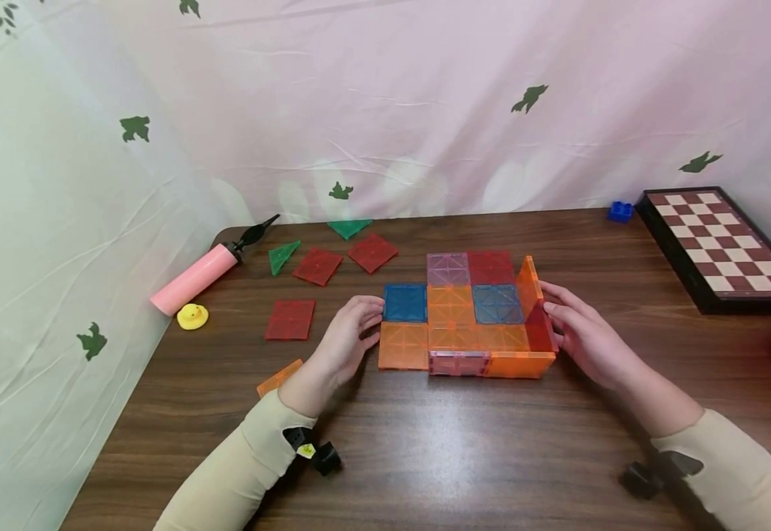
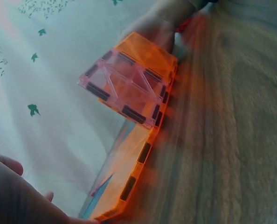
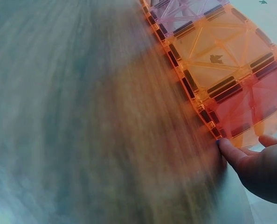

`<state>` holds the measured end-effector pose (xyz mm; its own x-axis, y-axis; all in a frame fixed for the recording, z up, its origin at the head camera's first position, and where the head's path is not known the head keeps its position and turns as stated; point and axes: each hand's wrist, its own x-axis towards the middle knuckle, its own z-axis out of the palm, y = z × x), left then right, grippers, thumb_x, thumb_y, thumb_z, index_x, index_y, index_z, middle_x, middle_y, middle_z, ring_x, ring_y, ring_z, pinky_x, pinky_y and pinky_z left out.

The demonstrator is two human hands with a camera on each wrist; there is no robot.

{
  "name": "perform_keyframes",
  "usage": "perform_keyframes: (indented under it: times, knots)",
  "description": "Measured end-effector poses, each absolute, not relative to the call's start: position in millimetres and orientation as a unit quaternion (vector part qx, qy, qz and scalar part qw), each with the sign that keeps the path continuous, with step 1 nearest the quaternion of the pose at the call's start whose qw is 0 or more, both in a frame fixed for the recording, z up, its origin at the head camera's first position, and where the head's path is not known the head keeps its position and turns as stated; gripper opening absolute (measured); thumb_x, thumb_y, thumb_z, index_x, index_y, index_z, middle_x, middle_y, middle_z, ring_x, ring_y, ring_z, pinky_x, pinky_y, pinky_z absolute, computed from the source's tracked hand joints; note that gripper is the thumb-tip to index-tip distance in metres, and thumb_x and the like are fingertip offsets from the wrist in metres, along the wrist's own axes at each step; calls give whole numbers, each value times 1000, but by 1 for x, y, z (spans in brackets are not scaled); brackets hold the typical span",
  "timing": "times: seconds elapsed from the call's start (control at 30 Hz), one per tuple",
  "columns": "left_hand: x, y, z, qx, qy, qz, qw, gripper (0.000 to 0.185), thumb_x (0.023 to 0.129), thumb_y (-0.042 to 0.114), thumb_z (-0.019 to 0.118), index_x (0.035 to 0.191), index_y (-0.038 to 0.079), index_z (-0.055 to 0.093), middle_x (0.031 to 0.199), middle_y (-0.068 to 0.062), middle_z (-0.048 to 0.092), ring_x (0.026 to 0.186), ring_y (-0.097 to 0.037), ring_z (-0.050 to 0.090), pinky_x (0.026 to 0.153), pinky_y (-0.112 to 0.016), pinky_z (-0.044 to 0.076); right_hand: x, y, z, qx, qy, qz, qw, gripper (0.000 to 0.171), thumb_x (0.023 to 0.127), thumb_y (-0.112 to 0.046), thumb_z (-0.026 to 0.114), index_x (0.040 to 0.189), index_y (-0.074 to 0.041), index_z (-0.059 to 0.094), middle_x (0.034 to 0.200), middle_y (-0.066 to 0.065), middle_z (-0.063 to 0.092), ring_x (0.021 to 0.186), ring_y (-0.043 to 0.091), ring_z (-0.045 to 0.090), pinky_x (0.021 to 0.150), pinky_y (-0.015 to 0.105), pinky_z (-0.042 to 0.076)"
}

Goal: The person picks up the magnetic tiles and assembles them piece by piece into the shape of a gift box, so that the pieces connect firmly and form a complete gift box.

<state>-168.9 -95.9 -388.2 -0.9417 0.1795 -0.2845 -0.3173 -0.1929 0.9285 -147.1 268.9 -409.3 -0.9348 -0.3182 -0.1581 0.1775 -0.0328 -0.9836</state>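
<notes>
Wooden counter [image 1: 425,442], sheet backdrop. Tile box [image 1: 468,317] half walled: relaxed left hand [image 1: 348,335] touches its floor edge; right hand [image 1: 581,332] steadies the raised wall with straight fingers. Next: stand a left-side tile upright.

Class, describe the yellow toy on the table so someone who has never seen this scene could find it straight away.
Start at the wooden table and go to its far left corner, where a pink pump lies at an angle. Just in front of the pump, near the table's left edge, sits the small yellow duck. It is the only yellow, rounded thing there; the red square tile to its right is flat.
</notes>
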Motion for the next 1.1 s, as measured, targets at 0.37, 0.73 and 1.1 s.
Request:
perform_keyframes:
  times: [0.37,0.73,1.1]
  knots:
    - [-173,-82,-390,-40,589,796,134,36,99,-6,50,134,-8,45,132,-24,51,102,-21,55,93,-33,46,-148,271,-413,-59,664,-727,165,52,111,-28,40,160,-15,27,158,11,23,127,8,50,94,24,51]
    - [-173,-62,-392,-5,602,774,196,45,100,-1,59,142,-6,44,143,-28,47,115,-26,58,95,-37,52,-148,269,-410,-55,666,-726,164,52,111,-28,40,160,-14,26,160,14,21,127,7,50,94,24,51]
    - [-157,-54,-392,-26,615,756,223,48,103,17,56,144,-2,41,148,-21,42,134,-36,45,108,-55,41,-153,271,-405,-51,717,-679,150,59,111,-35,39,161,-10,22,162,21,19,127,9,46,95,20,49]
